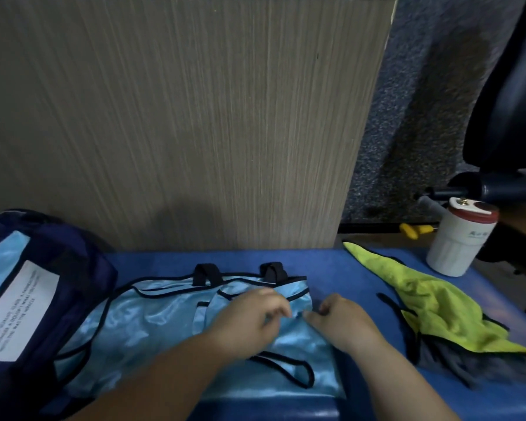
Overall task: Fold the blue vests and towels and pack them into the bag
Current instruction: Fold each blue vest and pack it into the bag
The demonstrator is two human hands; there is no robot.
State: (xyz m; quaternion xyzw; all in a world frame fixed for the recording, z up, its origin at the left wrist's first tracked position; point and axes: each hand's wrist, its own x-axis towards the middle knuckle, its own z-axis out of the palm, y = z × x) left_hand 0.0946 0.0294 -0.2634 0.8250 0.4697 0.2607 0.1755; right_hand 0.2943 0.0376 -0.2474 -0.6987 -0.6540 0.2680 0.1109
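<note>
Blue mat (331, 267): left hand (249, 314), right hand (343, 323) pinch blue vest (152, 317); bag (73, 268) left, green towel (431, 302), cup (456, 247) right.

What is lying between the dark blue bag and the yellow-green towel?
In the head view, the light blue vest lies there; the left hand and the right hand pinch its fabric.

A white tumbler (456, 241) with a red-rimmed lid stands upright at the far right corner of the blue tabletop (331, 262). Just beyond that edge lies a yellow-handled tool (413, 230). A dark office chair (510, 101) stands to the right, and a wood-grain panel (179, 117) rises behind the far edge.
</note>
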